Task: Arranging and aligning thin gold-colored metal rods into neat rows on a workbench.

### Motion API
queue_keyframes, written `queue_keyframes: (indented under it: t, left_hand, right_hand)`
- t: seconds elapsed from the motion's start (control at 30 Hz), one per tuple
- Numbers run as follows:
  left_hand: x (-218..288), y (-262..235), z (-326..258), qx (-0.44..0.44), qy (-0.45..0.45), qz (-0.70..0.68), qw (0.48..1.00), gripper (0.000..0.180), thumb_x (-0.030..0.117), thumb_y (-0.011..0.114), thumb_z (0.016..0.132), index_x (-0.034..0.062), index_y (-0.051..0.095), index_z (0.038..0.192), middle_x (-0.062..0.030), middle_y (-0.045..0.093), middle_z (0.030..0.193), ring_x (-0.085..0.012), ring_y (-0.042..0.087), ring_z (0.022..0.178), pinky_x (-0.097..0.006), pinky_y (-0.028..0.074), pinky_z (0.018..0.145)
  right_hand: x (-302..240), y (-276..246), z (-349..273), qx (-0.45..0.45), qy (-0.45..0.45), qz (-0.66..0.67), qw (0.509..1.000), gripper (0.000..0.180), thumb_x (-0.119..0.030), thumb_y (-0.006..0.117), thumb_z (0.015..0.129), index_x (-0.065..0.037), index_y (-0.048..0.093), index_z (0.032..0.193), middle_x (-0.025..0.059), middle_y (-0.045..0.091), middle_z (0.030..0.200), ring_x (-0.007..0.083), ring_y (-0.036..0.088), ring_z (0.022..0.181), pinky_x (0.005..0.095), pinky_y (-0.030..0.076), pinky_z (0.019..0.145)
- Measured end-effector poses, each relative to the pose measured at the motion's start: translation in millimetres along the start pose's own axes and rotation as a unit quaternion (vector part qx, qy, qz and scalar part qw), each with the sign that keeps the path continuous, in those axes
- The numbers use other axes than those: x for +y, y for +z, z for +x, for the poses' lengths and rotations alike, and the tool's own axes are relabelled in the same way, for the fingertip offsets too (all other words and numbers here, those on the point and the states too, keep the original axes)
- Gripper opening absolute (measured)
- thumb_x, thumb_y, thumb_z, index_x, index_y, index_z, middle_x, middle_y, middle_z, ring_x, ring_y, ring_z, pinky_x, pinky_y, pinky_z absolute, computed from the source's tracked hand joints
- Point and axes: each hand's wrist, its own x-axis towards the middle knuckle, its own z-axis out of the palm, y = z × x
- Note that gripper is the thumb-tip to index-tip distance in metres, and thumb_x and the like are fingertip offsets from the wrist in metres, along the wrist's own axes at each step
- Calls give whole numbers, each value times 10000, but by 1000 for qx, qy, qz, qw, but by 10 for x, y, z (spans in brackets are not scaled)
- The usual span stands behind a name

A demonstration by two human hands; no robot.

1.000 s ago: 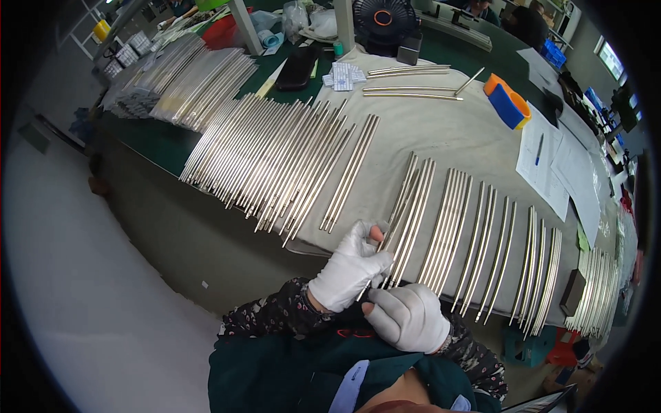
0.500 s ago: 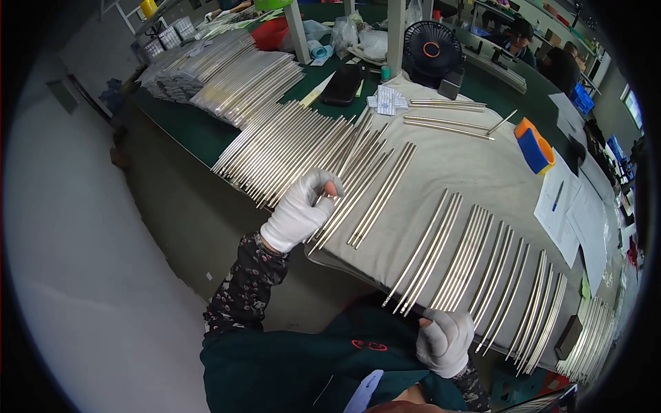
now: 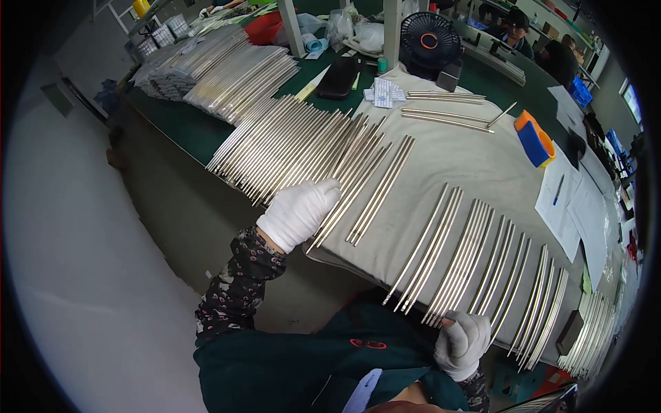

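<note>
Thin silvery metal rods lie side by side on a beige cloth point(image 3: 441, 162). My left hand point(image 3: 296, 215), in a white glove, is closed over the near ends of rods at the right side of a dense row point(image 3: 275, 148); what its fingers grip is hidden beneath them. A small set of rods point(image 3: 381, 189) lies just right of it. Close to the table's front edge, my gloved right hand point(image 3: 463, 344) is curled, with the thumb tip showing. It sits by the near ends of a rod group point(image 3: 460, 261); anything inside it is hidden.
Bagged rods point(image 3: 241, 79) are stacked at the far left. Behind the cloth stand a black fan point(image 3: 430, 41) and a dark case point(image 3: 339, 77). An orange and blue tape holder point(image 3: 536, 141), papers point(image 3: 559, 206) and a dark block point(image 3: 569, 333) lie rightward. People sit beyond.
My left hand has turned over, and its fingers have come down onto the rods. My right hand has shifted rightward along the front edge, still curled. The view has tilted slightly.
</note>
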Motion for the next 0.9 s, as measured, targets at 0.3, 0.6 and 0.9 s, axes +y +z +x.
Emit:
queue_keyframes:
  t: [0.3,0.6,0.9]
  left_hand:
    - [-64,-7,-53,-62,-53,-74,994,420,87,534,839,44,456,1249,-134,396,1377,-278,461,1199,-443,318,1033]
    - [-187,-46,-194,-86,-64,-66,992,326,99,510,857,9,508,1170,-105,420,1347,-283,367,1283,-487,271,1063]
    - [665,-98,245,30,-123,-114,985,391,159,643,773,30,525,1123,-124,573,983,-286,578,856,-375,492,728]
  right_hand:
    - [54,-30,-69,4,17,-9,1000,290,27,642,644,-78,546,897,46,596,868,218,549,706,346,410,611]
    - [86,-55,-101,2,19,-3,1000,296,29,647,634,-80,556,894,41,591,878,216,551,720,342,410,612]
    - [88,-59,-114,6,15,7,1000,278,13,658,661,-87,560,901,35,593,880,209,552,708,339,406,601]
